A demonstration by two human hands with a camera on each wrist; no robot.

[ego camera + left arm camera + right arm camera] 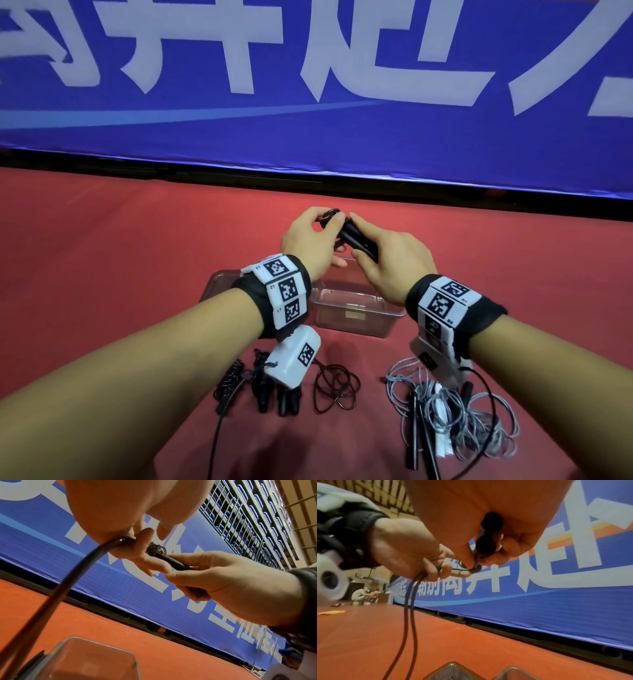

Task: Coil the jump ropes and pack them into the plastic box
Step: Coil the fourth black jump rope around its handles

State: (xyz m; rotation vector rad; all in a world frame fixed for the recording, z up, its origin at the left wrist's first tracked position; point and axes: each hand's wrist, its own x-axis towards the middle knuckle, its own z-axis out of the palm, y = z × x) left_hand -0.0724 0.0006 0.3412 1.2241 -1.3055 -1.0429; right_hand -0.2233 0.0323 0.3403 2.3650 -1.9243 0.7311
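Both hands are raised above the clear plastic box (356, 310). My right hand (383, 257) grips the two black handles (356, 240) of a black jump rope, held side by side; their butt ends (489, 534) show in the right wrist view. My left hand (318, 236) pinches the rope's cord (120, 542) just at the handle tops, where a few turns of cord (156, 549) sit wound. Two strands of the cord (409, 615) hang down from the left hand towards the floor. The box's clear rim (96, 649) lies below the hands.
A clear lid (219, 281) lies left of the box on the red floor. Nearer me lie a black rope with handles (260, 387), a dark coiled cord (337, 387) and a grey rope tangle (452, 411). A blue banner (308, 102) stands behind.
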